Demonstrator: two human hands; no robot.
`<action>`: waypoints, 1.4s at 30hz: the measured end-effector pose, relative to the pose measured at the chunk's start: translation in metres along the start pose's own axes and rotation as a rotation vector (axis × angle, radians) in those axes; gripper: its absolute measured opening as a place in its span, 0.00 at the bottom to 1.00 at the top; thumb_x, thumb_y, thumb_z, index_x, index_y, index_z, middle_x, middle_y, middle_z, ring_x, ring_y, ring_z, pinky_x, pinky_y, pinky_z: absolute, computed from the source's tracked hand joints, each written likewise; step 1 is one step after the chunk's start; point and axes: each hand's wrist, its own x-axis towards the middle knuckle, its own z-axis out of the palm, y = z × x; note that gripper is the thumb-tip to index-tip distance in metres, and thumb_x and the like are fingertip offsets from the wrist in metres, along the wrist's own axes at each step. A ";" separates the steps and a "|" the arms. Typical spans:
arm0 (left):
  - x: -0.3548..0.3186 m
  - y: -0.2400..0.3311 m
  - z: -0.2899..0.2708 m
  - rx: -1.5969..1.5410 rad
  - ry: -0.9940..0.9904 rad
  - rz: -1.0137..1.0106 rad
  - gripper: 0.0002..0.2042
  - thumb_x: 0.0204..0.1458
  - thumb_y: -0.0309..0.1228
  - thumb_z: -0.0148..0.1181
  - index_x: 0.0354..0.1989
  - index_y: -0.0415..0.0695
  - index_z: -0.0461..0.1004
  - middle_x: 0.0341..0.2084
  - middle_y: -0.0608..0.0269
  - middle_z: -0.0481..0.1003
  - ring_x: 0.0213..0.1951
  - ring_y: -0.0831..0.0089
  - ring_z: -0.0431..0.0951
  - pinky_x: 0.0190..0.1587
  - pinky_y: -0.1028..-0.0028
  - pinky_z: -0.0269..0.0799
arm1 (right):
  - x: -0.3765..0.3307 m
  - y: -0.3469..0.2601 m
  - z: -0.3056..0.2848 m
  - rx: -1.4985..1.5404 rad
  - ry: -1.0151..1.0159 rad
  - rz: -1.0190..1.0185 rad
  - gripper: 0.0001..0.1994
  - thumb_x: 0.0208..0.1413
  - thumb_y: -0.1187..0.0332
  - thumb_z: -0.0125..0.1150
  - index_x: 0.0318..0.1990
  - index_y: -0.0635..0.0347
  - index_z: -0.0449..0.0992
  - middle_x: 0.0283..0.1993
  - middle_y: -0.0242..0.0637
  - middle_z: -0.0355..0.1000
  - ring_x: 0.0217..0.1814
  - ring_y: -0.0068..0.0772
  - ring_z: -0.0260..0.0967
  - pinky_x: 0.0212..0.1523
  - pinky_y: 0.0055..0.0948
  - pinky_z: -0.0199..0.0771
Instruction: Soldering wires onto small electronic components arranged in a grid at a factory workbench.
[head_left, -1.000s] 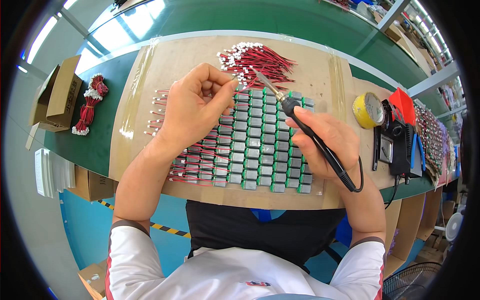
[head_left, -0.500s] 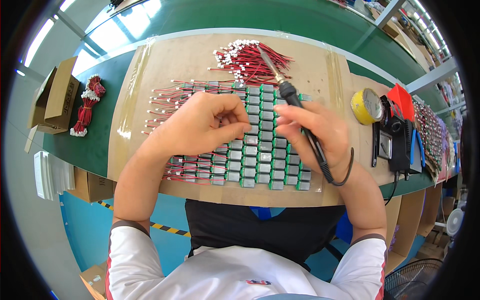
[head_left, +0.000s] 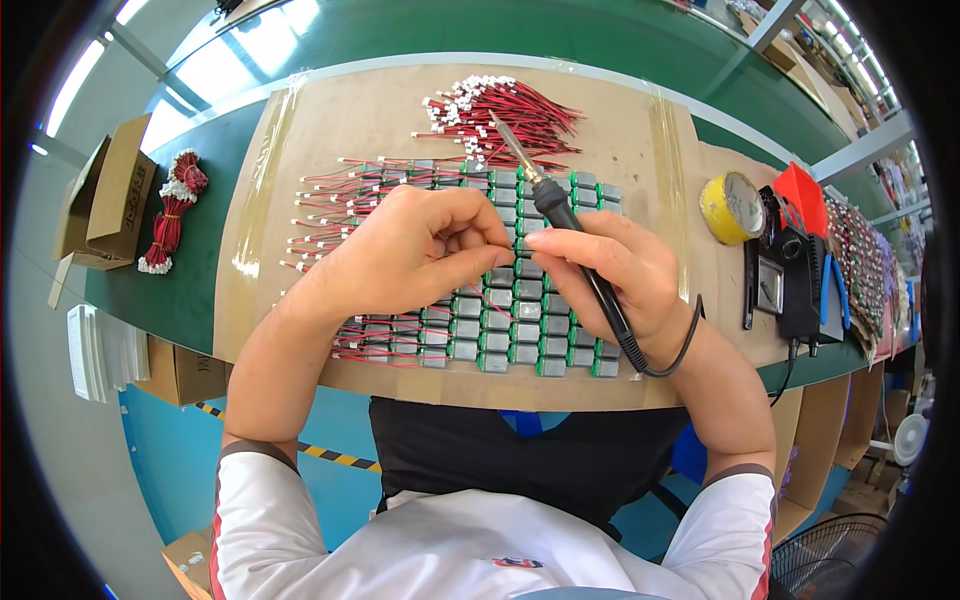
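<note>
My right hand is closed round a soldering iron, its metal tip pointing up and away to the left. The thumb and forefinger of that hand come close to the fingertips of my left hand, which is closed in a pinch. A thin wire lead shows just below the left fingers and seems held by them; its ends are hidden. Beneath both hands lie rows of small grey battery packs with green edges. Those on the left have red wires with white connectors.
A pile of red leads lies beyond the packs on the cardboard sheet. To the right are yellow tape, a black soldering station and a red holder. Leftward stand an open carton and bundled leads.
My right hand has moved left with the soldering iron, bringing its fingertips close to my left ones. A red wire now shows below my left fingers.
</note>
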 end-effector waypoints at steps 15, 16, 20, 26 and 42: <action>0.000 -0.001 -0.001 0.061 0.017 0.000 0.04 0.62 0.25 0.66 0.37 0.38 0.80 0.23 0.72 0.76 0.26 0.88 0.73 0.28 0.81 0.68 | 0.000 -0.001 -0.004 -0.038 -0.011 -0.004 0.25 0.45 0.86 0.73 0.53 0.55 0.85 0.33 0.38 0.75 0.27 0.36 0.73 0.27 0.31 0.73; 0.000 -0.001 0.000 0.061 0.017 0.004 0.04 0.62 0.25 0.66 0.37 0.38 0.80 0.22 0.72 0.76 0.26 0.88 0.73 0.28 0.81 0.68 | 0.000 -0.001 -0.004 -0.039 -0.018 0.000 0.26 0.45 0.86 0.73 0.54 0.55 0.84 0.33 0.38 0.75 0.27 0.35 0.73 0.27 0.31 0.73; 0.001 0.000 0.002 0.056 0.021 -0.003 0.03 0.62 0.25 0.67 0.37 0.39 0.80 0.21 0.73 0.76 0.25 0.89 0.71 0.27 0.82 0.67 | -0.001 -0.001 -0.002 -0.042 -0.015 0.004 0.26 0.45 0.85 0.72 0.54 0.55 0.84 0.32 0.37 0.74 0.27 0.35 0.72 0.26 0.31 0.73; 0.000 -0.004 0.000 0.083 0.086 0.006 0.04 0.60 0.25 0.68 0.36 0.38 0.81 0.20 0.74 0.75 0.24 0.91 0.69 0.26 0.83 0.64 | 0.004 -0.001 -0.001 -0.058 0.012 -0.004 0.23 0.50 0.83 0.73 0.55 0.56 0.84 0.31 0.38 0.75 0.27 0.37 0.73 0.26 0.33 0.73; 0.016 -0.030 -0.020 0.357 0.208 0.005 0.06 0.57 0.26 0.69 0.35 0.35 0.82 0.20 0.66 0.78 0.24 0.82 0.73 0.30 0.75 0.72 | -0.022 0.013 -0.037 0.386 0.065 0.514 0.15 0.67 0.81 0.57 0.58 0.74 0.79 0.39 0.47 0.81 0.34 0.31 0.84 0.40 0.31 0.89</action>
